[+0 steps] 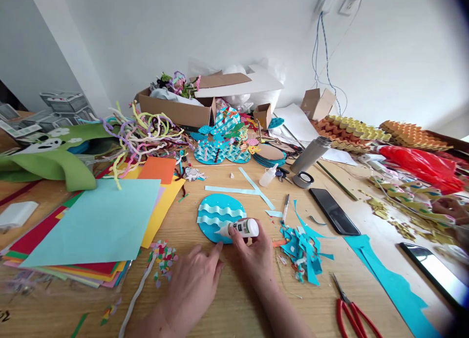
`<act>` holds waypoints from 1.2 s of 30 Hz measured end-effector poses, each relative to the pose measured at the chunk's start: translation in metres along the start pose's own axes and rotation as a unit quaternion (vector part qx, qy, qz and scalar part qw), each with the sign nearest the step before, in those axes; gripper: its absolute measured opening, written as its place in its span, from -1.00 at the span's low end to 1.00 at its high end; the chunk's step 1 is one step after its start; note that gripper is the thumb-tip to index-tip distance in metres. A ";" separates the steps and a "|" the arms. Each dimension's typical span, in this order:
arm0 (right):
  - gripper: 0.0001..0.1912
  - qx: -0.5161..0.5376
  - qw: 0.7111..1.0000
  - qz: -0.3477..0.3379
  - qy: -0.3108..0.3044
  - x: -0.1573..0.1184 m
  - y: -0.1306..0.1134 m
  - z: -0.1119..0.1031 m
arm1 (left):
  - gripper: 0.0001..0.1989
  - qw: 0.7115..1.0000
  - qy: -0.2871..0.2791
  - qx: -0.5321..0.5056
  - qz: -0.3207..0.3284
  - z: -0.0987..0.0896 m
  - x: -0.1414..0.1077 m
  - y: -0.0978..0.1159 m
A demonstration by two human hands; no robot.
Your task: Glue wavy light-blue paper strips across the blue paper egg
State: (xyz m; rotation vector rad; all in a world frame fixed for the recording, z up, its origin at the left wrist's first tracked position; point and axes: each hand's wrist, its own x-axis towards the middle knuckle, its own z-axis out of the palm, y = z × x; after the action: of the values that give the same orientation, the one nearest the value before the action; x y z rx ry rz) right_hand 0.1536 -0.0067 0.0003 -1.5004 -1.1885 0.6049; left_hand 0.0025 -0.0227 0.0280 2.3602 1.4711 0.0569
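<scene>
A blue paper disc (215, 204) lies on the table in front of me, with two pale wavy paper strips (220, 210) across it. My right hand (256, 255) is closed round a white glue bottle (245, 227), tilted on its side, its nozzle pointing left just over the disc's lower part. Whether the nozzle touches the paper I cannot tell. Beside it, my left hand (196, 274) rests on the table, index finger stretched to the disc's lower edge and the other fingers loosely bent, holding nothing. Behind the disc lie straight pale blue paper strips (230, 189).
Stacked coloured paper (95, 221) lies left, beside small paper scraps (163, 260). To the right are blue offcuts (304, 250), red-handled pliers (351, 313), a phone (334, 212) and a grey flask (311, 155). Decorated blue pieces (222, 137) and a cardboard box (176, 108) stand behind.
</scene>
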 end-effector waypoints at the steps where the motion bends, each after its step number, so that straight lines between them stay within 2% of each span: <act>1: -0.71 0.005 1.000 0.003 0.000 0.000 -0.001 0.000 | -0.60 1.000 0.003 0.001 -0.001 0.000 0.000 0.000; 4: -0.68 0.064 0.997 0.022 0.022 0.001 -0.003 -0.003 | -0.60 1.000 0.005 0.002 0.001 0.001 0.001 -0.001; 8: -0.65 0.177 0.977 0.071 0.092 0.008 -0.002 -0.010 | -0.59 1.000 0.002 0.000 0.007 0.002 0.002 -0.001; 11: -0.64 0.299 0.939 0.117 0.125 0.018 0.002 -0.018 | -0.59 1.000 -0.005 0.002 0.007 0.000 0.002 -0.001; 14: -0.66 0.421 0.884 0.157 0.130 0.028 0.002 -0.028 | -0.59 1.000 -0.012 0.007 0.007 -0.002 0.001 -0.001; 16: -0.69 0.469 0.858 0.163 0.131 0.032 0.000 -0.035 | -0.58 1.000 -0.011 0.008 0.009 -0.002 0.001 -0.001; 22: -0.72 0.513 0.834 0.165 0.120 0.036 0.001 -0.048 | -0.58 1.000 0.011 0.000 0.012 0.007 0.003 -0.006; 26: -0.70 0.504 0.844 0.156 0.101 0.036 0.005 -0.052 | -0.57 0.999 0.024 -0.007 0.024 0.013 0.005 -0.011; 32: -0.59 0.404 0.902 0.100 0.114 0.038 0.009 -0.062 | -0.56 0.999 0.020 -0.035 0.030 0.014 0.009 -0.013; 36: -0.52 0.313 0.937 0.089 0.126 0.052 0.012 -0.078 | -0.56 0.998 0.020 -0.045 0.036 0.014 0.012 -0.013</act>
State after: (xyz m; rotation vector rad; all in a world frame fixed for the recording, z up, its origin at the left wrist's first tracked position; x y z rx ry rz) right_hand 0.2437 0.0078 0.0235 -1.0953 -0.5794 0.7952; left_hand -0.0005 -0.0112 0.0086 2.3513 1.3725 0.1863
